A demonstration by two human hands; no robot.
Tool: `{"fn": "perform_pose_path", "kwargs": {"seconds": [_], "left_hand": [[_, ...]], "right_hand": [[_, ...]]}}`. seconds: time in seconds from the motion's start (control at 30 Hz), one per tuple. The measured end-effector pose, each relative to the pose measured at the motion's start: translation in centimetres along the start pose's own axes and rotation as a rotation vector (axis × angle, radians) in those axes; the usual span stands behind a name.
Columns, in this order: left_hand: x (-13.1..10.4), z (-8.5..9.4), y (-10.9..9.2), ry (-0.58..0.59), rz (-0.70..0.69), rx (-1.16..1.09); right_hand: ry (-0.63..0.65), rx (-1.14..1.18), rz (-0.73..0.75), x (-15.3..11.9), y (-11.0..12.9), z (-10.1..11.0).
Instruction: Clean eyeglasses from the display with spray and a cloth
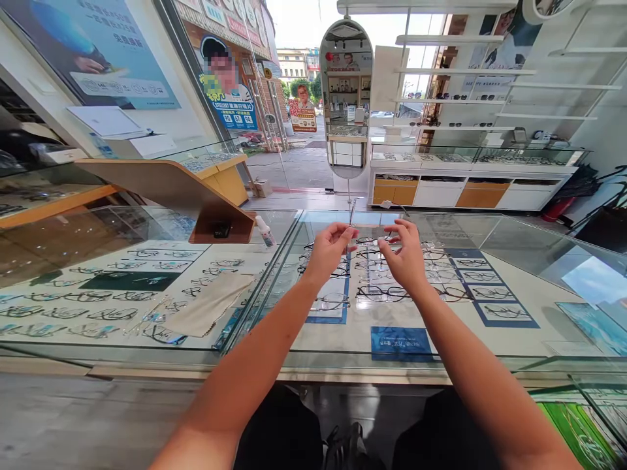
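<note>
Both arms reach over a glass display case (343,375). My left hand (330,249) is closed in a pinch near the middle, with a thin, shiny item (353,212) rising by its fingertips; what it is cannot be made out. To its right, my right hand (404,253) has its fingers apart and curved, nothing visible held in it. Below the hands, inside the case, lie rows of eyeglasses (385,293) and a blue card (400,343).
At left a beige cloth (211,305) and a white bottle (265,231) rest on the glass, beside a brown tilted board (161,186). An oval mirror (347,98) stands beyond the hands. Shelves with sunglasses (450,97) are at the back right.
</note>
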State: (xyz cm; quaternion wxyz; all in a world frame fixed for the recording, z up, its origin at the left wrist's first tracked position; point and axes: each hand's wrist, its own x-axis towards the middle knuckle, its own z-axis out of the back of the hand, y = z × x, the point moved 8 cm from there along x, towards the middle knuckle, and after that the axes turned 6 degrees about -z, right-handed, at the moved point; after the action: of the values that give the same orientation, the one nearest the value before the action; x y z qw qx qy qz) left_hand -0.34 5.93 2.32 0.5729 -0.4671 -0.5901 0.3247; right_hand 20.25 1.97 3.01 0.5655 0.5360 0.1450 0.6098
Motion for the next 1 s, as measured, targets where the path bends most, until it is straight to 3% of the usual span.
{"fn": "perform_pose_path", "kwargs": {"seconds": [0.23,0.47,0.63,0.83,1.0], "left_hand": [[1.2,2.9,-0.5,-0.202,-0.093,-0.073],[1.0,2.6,-0.9,-0.193,-0.102,-0.067],[0.4,1.3,-0.6,-0.123,-0.066,-0.038],[-1.2,-1.6,-0.3,0.018,-0.052,0.008],[-1.6,-2.3,-0.3,0.058,-0.093,0.022]], "right_hand": [[-0.001,-0.093,0.004,0.1,-0.2,0.1],[-0.050,-0.155,-0.013,0.2,-0.8,0.4],[-0.131,-0.236,0.188,-0.5,1.7,0.9],[0.206,0.028,0.291,-1.7,3.4,-1.9],[0.291,0.200,0.239,-1.9,3.1,-2.8]]}}
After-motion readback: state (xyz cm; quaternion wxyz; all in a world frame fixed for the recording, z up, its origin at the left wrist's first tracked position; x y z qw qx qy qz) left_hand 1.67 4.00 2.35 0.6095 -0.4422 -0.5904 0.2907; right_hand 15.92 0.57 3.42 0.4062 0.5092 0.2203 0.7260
